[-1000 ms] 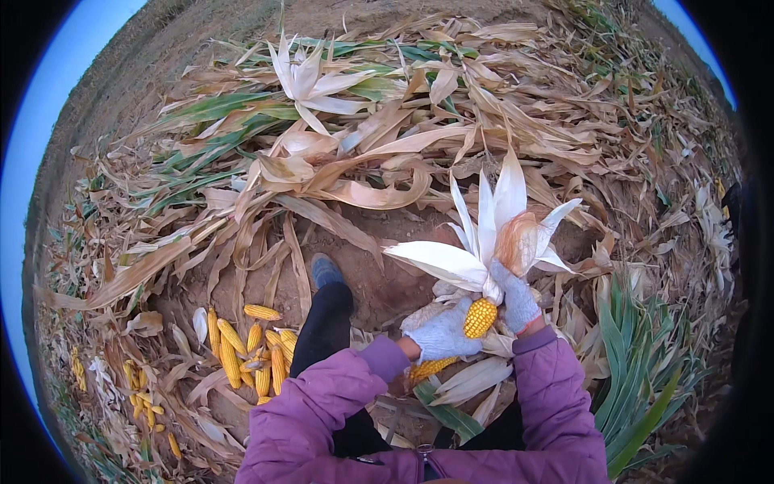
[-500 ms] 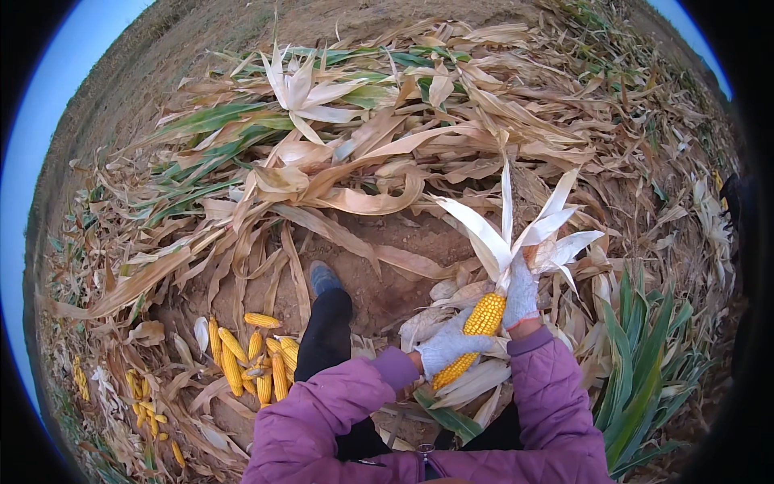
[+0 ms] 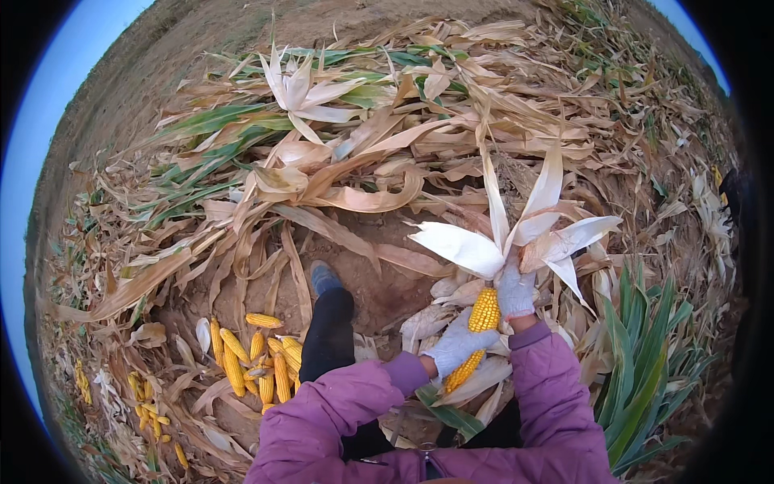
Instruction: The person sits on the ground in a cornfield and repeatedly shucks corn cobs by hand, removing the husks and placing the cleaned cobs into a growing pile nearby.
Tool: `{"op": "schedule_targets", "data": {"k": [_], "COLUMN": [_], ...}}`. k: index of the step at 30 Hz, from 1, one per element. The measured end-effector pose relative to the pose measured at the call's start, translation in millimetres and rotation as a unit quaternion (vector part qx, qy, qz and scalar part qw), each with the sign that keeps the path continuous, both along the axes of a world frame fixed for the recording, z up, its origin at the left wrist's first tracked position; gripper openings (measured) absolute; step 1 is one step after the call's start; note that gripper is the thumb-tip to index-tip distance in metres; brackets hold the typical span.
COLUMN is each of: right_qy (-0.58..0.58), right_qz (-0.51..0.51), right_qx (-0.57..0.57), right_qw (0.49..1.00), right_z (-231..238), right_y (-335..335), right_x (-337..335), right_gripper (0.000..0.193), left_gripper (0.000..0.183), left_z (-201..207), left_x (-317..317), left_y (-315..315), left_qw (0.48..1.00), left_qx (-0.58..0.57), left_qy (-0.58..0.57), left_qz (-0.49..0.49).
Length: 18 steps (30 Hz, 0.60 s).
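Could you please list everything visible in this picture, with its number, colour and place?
corn cob: one, yellow, right of centre
lower kernels: one patch, yellow, below it, perhaps another cob
peeled husk: one, whitish, above the corn cob
pale husks: many, cream, around the corn cob
loose cobs: about ten, yellow, lower left
farther cobs: several, yellow, far left
open husk: one, cream, near top
dry leaves: many, tan, across middle
green leaves: many, green, lower right
soil: one patch, brown, centre
sky: two strips, blue, upper rims
left hand: one, whitish glove, around the corn cob
right hand: one, whitish glove, at the peeled husk
sleeves: two, purple, bottom
trouser legs: two, dark, lower centre
shoe: one, bluish, centre left
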State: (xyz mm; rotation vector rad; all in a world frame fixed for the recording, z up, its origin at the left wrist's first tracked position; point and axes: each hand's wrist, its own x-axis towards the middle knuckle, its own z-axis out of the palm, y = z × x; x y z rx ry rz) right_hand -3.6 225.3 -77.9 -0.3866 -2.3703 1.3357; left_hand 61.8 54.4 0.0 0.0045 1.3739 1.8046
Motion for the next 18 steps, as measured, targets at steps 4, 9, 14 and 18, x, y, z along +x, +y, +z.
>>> {"op": "schedule_targets", "data": {"k": [4,9,14,18], "right_qy": [0.04,0.064,0.127,-0.015], "right_qz": [0.058,0.02,-0.118,-0.129], "right_qx": [0.365,-0.01,0.323,0.093], "right_qw": [0.928,0.998,0.93,0.987], "right_z": [-7,-21,60,70], "right_y": [-10,42,32,98], "right_x": [14,-4,25,73], "right_gripper": [0.041,0.04,0.043,0.044], "left_gripper": [0.05,0.058,0.045,0.043], "left_z": [-7,35,52,37], "left_x": [0,38,39,26], "left_y": [-8,-14,-60,-106], "left_qw": [0.992,0.996,0.989,0.962], "left_qx": [-0.093,0.018,0.145,0.202], "left_qy": [0.081,-0.086,-0.01,-0.02], "left_qz": [-0.004,-0.014,0.032,0.182]}}
